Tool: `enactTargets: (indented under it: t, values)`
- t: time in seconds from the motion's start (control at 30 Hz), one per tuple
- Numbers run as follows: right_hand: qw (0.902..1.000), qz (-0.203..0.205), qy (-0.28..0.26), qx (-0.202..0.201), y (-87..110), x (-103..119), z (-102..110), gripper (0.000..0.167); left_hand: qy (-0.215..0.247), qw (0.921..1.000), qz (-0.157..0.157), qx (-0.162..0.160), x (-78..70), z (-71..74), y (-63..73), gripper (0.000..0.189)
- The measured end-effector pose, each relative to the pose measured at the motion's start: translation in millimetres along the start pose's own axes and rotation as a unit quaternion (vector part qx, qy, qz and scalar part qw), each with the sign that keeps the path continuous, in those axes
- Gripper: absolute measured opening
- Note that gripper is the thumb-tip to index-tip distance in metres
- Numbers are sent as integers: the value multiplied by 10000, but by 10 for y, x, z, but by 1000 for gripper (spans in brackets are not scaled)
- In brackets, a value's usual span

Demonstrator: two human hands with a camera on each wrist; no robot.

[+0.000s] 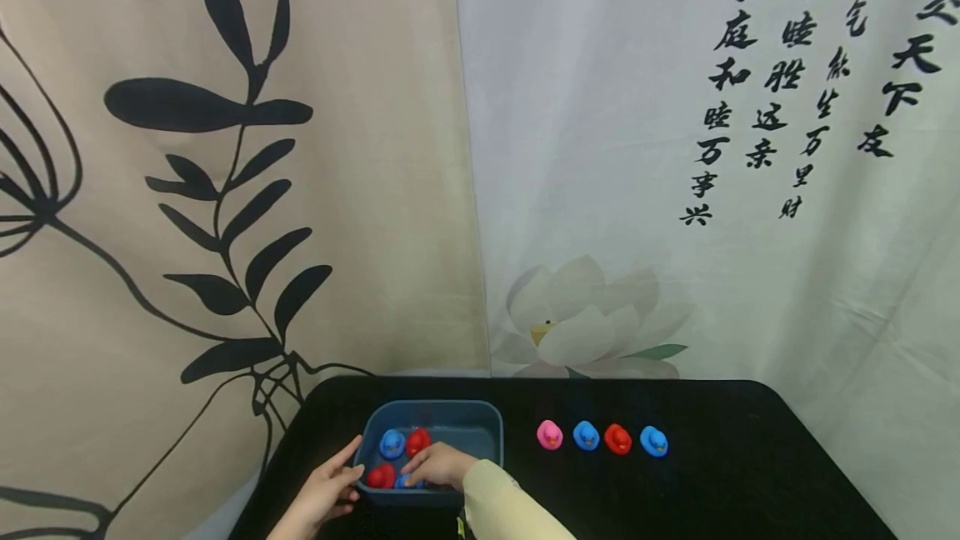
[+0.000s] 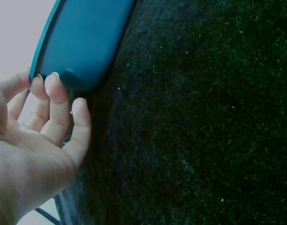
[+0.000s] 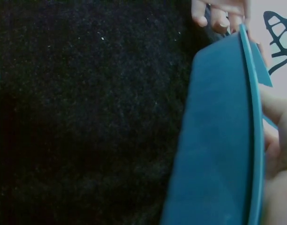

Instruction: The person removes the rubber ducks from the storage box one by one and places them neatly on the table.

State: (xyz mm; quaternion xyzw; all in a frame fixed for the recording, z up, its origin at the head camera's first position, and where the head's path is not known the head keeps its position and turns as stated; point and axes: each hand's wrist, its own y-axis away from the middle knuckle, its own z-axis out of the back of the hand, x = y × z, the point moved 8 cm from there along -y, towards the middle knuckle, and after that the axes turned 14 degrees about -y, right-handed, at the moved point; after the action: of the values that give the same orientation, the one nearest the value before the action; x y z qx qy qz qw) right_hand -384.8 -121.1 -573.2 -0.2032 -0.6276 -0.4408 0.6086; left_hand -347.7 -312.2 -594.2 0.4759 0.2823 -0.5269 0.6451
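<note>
A dark blue rectangular bin (image 1: 480, 440) stands on the left part of the table in the head view. My left hand (image 1: 324, 486) holds its left rim, thumb over the edge and fingers against the outside wall. Inside it are a blue rubber duck (image 1: 392, 443), a red rubber duck (image 1: 417, 441) and, at the front left, another red duck (image 1: 381, 476). My right hand (image 1: 444, 467) reaches over the front rim, its fingertips on a partly covered blue duck (image 1: 404, 481). The right wrist view shows mostly the bin's outer wall (image 3: 218, 131), which hides those fingertips.
Right of the bin, a pink duck (image 1: 550, 435), a blue duck (image 1: 587, 436), a red duck (image 1: 618, 439) and another blue duck (image 1: 654, 442) stand in a row on the black table (image 1: 720, 482). Behind the table hangs a printed curtain (image 1: 390, 190).
</note>
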Motion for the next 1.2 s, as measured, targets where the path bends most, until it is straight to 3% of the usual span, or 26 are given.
enactTargets:
  t: [0.27,0.7,1.0,1.2]
  values:
    - [9996,22,77,-253,11,-13,32,13,-53,9999,69,-139,-40,-25,-11,67]
    - [9992,83,44,-387,87,73,141,14,-101,9999,8,-97,-144,-52,-13,67]
    - [9991,13,6,-421,104,196,262,13,-83,9999,-88,50,-101,-31,0,69]
    - [9992,140,174,-322,148,330,327,14,-125,9999,-39,-14,-41,7,25,69]
